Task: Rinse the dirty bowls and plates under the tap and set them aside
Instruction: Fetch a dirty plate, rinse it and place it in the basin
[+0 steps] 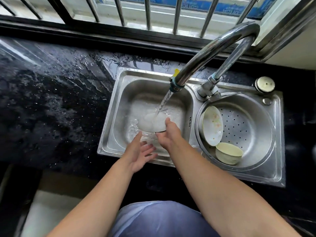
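My right hand (168,133) grips the near right rim of a white dish with a dark rim (150,124), held in the left sink basin (118,103). Water from the tap (177,84) pours onto the dish and foams over it. My left hand (139,153) hovers just below and left of the dish, palm up, fingers spread, holding nothing. In the round right basin (263,142) a white plate with coloured specks (212,125) leans upright against the left wall. A pale green bowl (228,153) lies tilted in front of it.
The black stone counter (51,100) to the left is wet with splashes. A window with metal bars (148,12) runs along the back. A round metal cap (265,83) sits at the sink's far right corner. The right basin floor is perforated.
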A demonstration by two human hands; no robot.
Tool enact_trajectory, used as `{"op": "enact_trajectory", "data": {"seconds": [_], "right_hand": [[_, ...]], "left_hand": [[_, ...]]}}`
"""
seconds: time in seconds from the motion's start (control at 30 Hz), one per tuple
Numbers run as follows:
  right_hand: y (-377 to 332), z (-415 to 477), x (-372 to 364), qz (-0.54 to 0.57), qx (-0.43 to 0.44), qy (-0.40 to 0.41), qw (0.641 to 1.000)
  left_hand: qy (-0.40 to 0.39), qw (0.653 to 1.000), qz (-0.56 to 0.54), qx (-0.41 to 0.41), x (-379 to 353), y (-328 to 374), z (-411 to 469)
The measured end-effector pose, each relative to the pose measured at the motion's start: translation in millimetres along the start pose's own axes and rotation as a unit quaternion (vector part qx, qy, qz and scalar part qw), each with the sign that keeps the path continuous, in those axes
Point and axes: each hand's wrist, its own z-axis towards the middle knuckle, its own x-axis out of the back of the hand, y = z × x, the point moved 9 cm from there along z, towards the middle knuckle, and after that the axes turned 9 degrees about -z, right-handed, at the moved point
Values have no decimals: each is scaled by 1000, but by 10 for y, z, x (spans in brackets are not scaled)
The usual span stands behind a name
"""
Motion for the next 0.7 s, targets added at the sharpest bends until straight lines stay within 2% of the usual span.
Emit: {"op": "enact_trajectory", "data": {"seconds": [0.07,0.1,0.2,0.3,0.37,0.4,0.47,0.53,0.6,0.7], "right_hand": [[50,-35,54,7,-4,12,1000],[96,-67,79,-8,-12,12,1000],[216,-206,128,-72,-47,-19,996],[159,-328,250,-175,-93,-44,979],[-171,-334,471,-278,-71,-1,958],[-455,-319,585,-304,-30,28,952],[-1141,-306,753,-276,68,77,956],[-1796,-323,895,-218,135,120,959],[-2253,-322,912,-209,145,135,958],[-2544,-314,659,-232,121,108,959]], "left_hand": [[-55,994,-97,-3,-184,61,51],[-59,989,-130,-26,-239,140,72],[3,984,-150,-99,-248,379,105],[26,984,-47,-167,-294,550,45],[48,956,122,-264,-368,766,-77],[57,923,220,-310,-454,877,-169],[44,834,397,-380,-683,1007,-340],[22,715,548,-433,-908,1002,-473],[9,604,666,-437,-1028,879,-540],[-10,493,770,-404,-1019,680,-564]]}}
